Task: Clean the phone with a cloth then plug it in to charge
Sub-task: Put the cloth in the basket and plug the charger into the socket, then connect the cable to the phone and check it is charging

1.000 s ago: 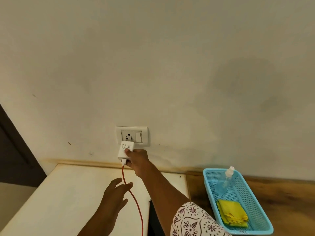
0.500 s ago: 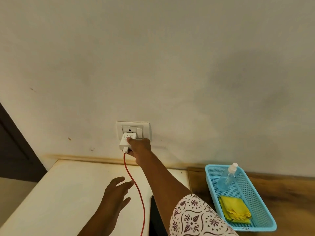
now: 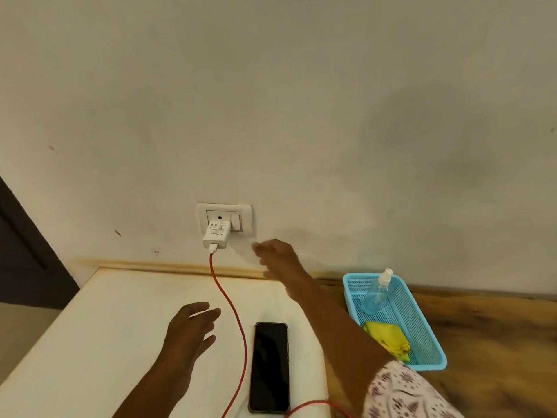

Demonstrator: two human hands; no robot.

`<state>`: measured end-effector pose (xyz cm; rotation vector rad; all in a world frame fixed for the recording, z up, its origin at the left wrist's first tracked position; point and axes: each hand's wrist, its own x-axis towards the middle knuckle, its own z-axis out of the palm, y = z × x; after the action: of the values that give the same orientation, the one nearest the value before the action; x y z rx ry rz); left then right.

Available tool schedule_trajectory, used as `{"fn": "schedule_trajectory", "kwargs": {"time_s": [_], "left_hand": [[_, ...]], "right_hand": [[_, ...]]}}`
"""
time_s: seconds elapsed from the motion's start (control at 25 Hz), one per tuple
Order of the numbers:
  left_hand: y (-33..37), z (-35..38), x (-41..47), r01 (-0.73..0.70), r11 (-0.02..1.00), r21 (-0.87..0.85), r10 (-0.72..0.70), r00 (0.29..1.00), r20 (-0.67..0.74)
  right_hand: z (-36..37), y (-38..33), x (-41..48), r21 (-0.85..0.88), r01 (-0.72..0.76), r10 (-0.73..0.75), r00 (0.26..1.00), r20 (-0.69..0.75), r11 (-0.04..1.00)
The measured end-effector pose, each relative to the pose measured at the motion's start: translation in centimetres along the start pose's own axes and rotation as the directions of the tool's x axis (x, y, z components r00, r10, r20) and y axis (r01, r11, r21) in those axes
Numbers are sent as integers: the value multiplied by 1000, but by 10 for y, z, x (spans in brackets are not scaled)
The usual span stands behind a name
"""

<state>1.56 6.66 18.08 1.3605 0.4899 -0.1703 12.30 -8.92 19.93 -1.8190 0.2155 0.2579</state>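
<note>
Hovering right fingers [image 3: 259,247] beside plugged charger [image 3: 216,235].

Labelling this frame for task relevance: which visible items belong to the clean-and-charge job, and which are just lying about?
Job items:
phone, dark screen up on the white table
white charger in the wall socket
red cable
yellow cloth in the blue basket

Lying about:
spray bottle in the same basket, possibly a cleaner
wooden surface

Both hands are empty.

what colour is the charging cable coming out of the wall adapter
Red: the cable hangs from the white adapter, seen in the head view.
</note>
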Motion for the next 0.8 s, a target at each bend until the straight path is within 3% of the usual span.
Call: {"fn": "schedule_trajectory", "kwargs": {"time_s": [0.12, 0.28, 0.44, 0.56, 0.64, 0.68, 0.8], "left_hand": [[-10, 7, -13, -36, 998, 60, 40, 996, -76], [-32, 25, -31, -136, 975, 176, 157, 981, -113], [-75, 47, -45, -202, 843, 498, 153, 979, 138], [-121, 61, -53, -193, 606, 772, -46, 960, 276], [-141, 66, -59, -166, 470, 867, -122, 961, 250], [-147, 67, -62, -148, 416, 897, -142, 964, 225], [-150, 70, -68, -178, 391, 903, -115, 964, 240]], "right_hand": [[-61, 58, -65, -155, 7, -23, 995, -100, 988], [-108, 121, -161, -234, -28, -59, 931, -359, 972], [-109, 168, -223, -250, -180, 30, 864, -503, 951], [-89, 197, -232, -452, -346, 182, 912, -368, 822], [-78, 208, -230, -635, -369, 287, 929, -233, 678], [-73, 211, -227, -665, -362, 298, 930, -213, 654], [-69, 210, -219, -734, -350, 268, 935, -233, 582]]}}
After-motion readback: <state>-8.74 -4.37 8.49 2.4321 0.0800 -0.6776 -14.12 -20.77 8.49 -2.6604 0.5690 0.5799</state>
